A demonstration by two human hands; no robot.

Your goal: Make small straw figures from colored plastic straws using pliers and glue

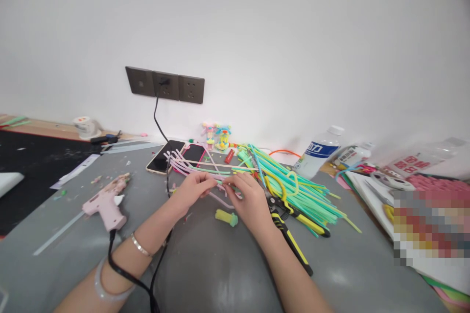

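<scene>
My left hand [196,190] and my right hand [246,199] meet above the table, fingertips pinched close together. Between them shows a short bit of green pipe cleaner [219,182], mostly covered by the fingers. Lilac pipe cleaners [179,165] lie just behind my left hand. A small yellow tube-shaped piece with a green end [224,216] rests on the table below the hands. Right of my right hand are cutters with black and yellow handles [292,244], partly hidden by the hand. A big bundle of green and yellow pipe cleaners [312,200] spreads beyond them.
A pink glue gun [106,203] lies left, its black cord [125,274] passing by my left forearm. Two phones [165,156] and two small figures [216,137] are near the wall. A water bottle [318,151] stands at right, by papers and scissors [378,193].
</scene>
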